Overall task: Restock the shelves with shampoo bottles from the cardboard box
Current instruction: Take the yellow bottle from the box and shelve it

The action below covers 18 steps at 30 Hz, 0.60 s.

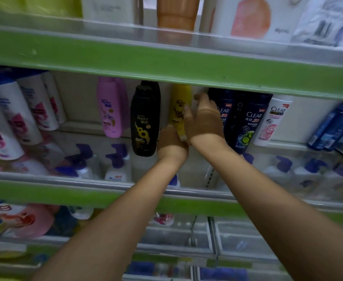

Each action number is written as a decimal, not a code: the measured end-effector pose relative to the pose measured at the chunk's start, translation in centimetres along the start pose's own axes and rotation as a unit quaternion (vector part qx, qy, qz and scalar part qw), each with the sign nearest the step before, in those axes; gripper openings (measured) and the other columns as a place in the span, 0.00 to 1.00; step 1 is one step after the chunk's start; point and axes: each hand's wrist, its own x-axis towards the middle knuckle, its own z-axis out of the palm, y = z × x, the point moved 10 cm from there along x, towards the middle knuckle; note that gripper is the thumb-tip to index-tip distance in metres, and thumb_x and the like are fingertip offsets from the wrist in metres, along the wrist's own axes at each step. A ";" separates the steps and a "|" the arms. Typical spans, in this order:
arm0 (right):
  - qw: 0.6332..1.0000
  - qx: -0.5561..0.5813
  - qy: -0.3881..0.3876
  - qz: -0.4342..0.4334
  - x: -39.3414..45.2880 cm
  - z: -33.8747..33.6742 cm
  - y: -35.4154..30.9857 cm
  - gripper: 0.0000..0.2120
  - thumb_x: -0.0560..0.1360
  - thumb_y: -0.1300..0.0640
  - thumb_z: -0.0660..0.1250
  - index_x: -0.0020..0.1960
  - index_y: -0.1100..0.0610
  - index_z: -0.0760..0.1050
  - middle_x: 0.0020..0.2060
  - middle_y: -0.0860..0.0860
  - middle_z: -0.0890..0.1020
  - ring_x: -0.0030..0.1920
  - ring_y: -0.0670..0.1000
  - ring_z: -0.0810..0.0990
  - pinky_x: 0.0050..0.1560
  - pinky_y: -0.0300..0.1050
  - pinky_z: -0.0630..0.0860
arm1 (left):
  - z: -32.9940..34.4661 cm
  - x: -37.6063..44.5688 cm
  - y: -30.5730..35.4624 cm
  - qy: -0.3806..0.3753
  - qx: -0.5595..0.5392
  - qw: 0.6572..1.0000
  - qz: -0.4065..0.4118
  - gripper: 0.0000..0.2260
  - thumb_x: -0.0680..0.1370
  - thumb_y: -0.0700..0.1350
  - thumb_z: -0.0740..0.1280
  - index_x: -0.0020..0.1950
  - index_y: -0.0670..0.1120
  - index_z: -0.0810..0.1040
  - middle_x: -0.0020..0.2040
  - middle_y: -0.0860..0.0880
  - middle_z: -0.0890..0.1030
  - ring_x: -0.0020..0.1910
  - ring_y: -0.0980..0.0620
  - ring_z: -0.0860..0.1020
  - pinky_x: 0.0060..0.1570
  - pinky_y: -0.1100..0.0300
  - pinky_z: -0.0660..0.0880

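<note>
Middle shelf point(166, 191): black bottle point(145, 120) left, dark blue bottles point(245, 120) right. Between them a yellow bottle point(179, 107), upright, cap up. Left hand point(171, 142) grips its base; right hand point(204, 118), fingers curled, holds its side.

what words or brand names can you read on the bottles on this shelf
"Rejoice": black bottle, gold print above a sunflower.
"CLEAR": dark blue bottle, white print.
"CLEAR": white bottle, dark print.
"CLEAR", partly hidden by the right hand: navy bottle.
Pink bottle, yellow bottle and the small Chinese print: too blurred to read.
</note>
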 end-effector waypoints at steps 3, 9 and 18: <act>1.000 -0.007 -0.006 -0.003 -2.7 -1.1 -0.2 0.15 0.80 0.55 0.59 0.63 0.61 0.71 0.58 0.61 0.75 0.58 0.61 0.75 0.54 0.49 0.71 | -2.9 -3.6 -0.2 -0.008 -0.020 1.000 0.004 0.10 0.75 0.40 0.66 0.56 0.43 0.76 0.53 0.43 0.80 0.51 0.43 0.79 0.48 0.55 0.76; 0.999 0.019 0.019 0.028 -11.2 -2.7 -1.9 0.13 0.80 0.51 0.58 0.58 0.59 0.73 0.54 0.56 0.78 0.53 0.56 0.78 0.52 0.50 0.75 | -10.4 -11.7 -1.8 -0.018 -0.012 0.997 0.078 0.16 0.75 0.44 0.69 0.62 0.47 0.74 0.60 0.49 0.77 0.59 0.51 0.75 0.55 0.62 0.69; 0.992 0.030 0.019 0.121 -28.1 1.1 -4.8 0.12 0.79 0.53 0.61 0.59 0.57 0.75 0.53 0.54 0.80 0.50 0.54 0.79 0.54 0.52 0.75 | -16.4 -22.9 -12.6 -0.134 -0.006 0.988 0.081 0.15 0.75 0.46 0.68 0.61 0.46 0.75 0.58 0.50 0.79 0.59 0.52 0.76 0.58 0.60 0.71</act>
